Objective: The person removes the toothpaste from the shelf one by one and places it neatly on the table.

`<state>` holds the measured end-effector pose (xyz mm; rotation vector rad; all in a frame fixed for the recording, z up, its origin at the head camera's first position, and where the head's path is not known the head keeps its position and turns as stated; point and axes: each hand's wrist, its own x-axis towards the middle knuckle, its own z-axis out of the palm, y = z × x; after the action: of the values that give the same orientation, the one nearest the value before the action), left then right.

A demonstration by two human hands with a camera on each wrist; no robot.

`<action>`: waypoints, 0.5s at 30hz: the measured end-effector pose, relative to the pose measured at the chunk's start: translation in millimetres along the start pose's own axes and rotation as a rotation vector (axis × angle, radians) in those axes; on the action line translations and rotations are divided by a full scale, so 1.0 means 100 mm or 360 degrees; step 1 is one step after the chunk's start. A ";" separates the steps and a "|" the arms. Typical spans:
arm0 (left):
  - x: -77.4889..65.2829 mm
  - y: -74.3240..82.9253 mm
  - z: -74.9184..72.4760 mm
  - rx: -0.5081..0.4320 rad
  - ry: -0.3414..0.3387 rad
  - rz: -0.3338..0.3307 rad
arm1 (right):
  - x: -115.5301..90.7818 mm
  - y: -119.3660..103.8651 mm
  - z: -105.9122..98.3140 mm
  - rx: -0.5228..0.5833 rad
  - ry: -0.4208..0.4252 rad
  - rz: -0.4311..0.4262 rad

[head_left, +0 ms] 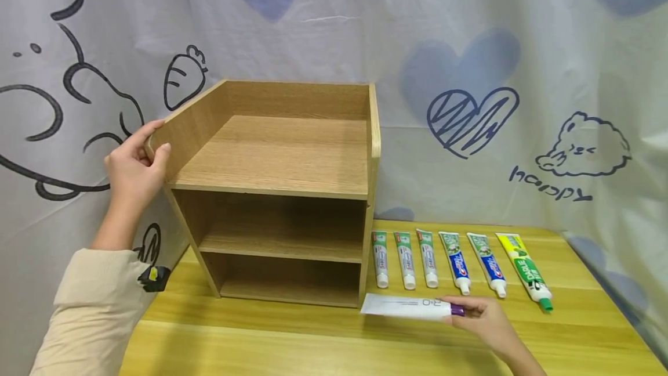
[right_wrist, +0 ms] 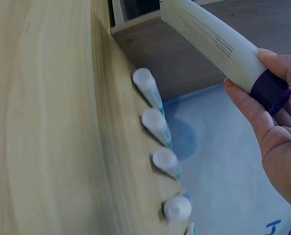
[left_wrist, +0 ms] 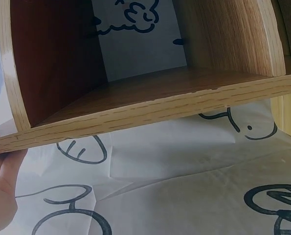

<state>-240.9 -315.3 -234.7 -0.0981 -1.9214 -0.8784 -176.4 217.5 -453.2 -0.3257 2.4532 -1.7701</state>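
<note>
A wooden shelf unit (head_left: 292, 149) with an open top and two compartments stands on the table. My left hand (head_left: 137, 161) grips the front edge of its left side panel, thumb inside and fingers outside; the left wrist view shows part of that hand (left_wrist: 3, 186) on the panel's edge. Between thumb and fingers, my right hand (head_left: 482, 321) pinches a white toothpaste tube (head_left: 404, 306) by its purple cap end. The tube is held roughly level above the table, its flat end by the unit's lower right corner. In the right wrist view the purple cap (right_wrist: 270, 92) lies between the fingers.
Right of the unit, several toothpaste tubes lie in a row: green-and-grey ones (head_left: 405, 260), blue-and-white ones (head_left: 487, 264) and a yellow-green one (head_left: 524, 271). The yellow wood table (head_left: 250, 347) runs along the front. A printed curtain (head_left: 323, 28) hangs behind and at the left.
</note>
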 end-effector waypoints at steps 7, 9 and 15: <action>0.01 0.00 0.00 -0.0001 0.0000 0.0009 | -0.07 0.08 -0.14 -0.0075 0.0158 0.0211; 0.01 0.00 0.00 -0.0007 -0.0001 0.0005 | -0.08 0.10 -0.18 -0.0066 0.0215 0.0241; 0.01 0.00 0.00 -0.0033 -0.0014 -0.0011 | -0.08 0.35 -0.33 -0.0144 0.0430 0.0221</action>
<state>-241.6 -315.6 -234.0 -0.1077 -1.9223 -0.9039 -179.2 260.7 -476.1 0.0834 2.6661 -1.7499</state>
